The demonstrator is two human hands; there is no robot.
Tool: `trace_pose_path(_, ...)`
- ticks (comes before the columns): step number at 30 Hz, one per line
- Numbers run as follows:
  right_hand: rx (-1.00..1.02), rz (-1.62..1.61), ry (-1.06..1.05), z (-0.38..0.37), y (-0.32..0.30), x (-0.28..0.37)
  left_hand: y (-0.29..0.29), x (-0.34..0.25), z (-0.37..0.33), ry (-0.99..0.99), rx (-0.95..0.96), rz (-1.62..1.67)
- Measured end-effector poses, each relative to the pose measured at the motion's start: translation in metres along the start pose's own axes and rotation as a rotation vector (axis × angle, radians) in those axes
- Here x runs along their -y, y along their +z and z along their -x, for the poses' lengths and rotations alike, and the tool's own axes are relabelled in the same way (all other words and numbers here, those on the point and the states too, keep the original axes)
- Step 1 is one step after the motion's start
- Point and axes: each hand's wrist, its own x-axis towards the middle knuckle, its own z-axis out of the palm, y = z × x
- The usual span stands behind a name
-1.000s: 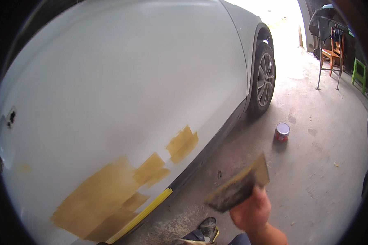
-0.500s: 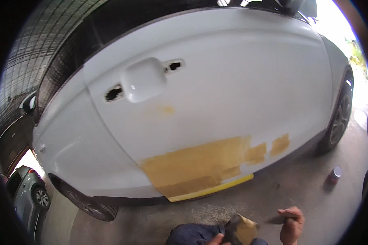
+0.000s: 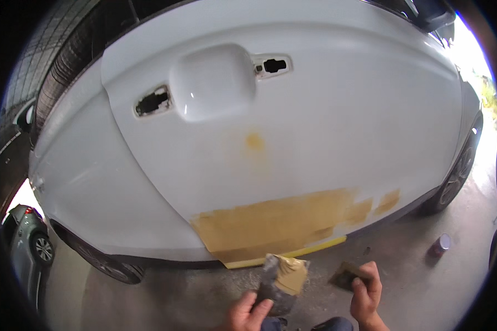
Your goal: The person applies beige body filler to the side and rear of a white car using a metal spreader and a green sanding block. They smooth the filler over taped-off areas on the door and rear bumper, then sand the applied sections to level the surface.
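Garage floor: filler board (image 3: 284, 276) in left hand (image 3: 247, 314).

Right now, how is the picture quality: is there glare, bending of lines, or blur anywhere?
Head view: daylight blows out the upper right corner beyond the white car door; the fisheye bends the door edges and leaves a black rim; the tan filler patch is fairly sharp; both hands, left and right, look slightly soft.

White car door (image 3: 315, 121); tan filler patch (image 3: 270, 223); yellow tape strip (image 3: 292, 255), probably.
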Motion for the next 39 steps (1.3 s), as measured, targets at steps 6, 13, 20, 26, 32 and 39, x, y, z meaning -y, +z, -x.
trace_pose_path(6, 0.435, 0.505, -0.946, -0.046, 0.038, 0.088, -0.022, -0.029, 0.027, 0.03, -0.081, 0.009)
trace_pose_path(13, 0.678, 0.59, -1.147, -0.041, 0.063, 0.093, -0.031, -0.021, 0.082, -0.113, -0.317, 0.165)
trace_pose_path(20, 0.171, 0.57, -0.92, -0.117, 0.08, 0.1, -0.056, 0.059, 0.073, -0.314, -0.378, 0.48)
trace_pose_path(26, 0.429, -0.913, -0.082, -0.241, 0.096, 0.1, -0.062, 0.152, 0.081, -0.467, -0.271, 0.572)
trace_pose_path(32, 0.914, -0.855, -0.065, -0.234, 0.204, 0.074, -0.07, 0.185, 0.084, -0.514, -0.277, 0.542)
trace_pose_path(39, 0.785, -0.608, 0.289, -0.178, 0.191, 0.051, -0.038, 0.23, 0.101, -0.368, -0.149, 0.525)
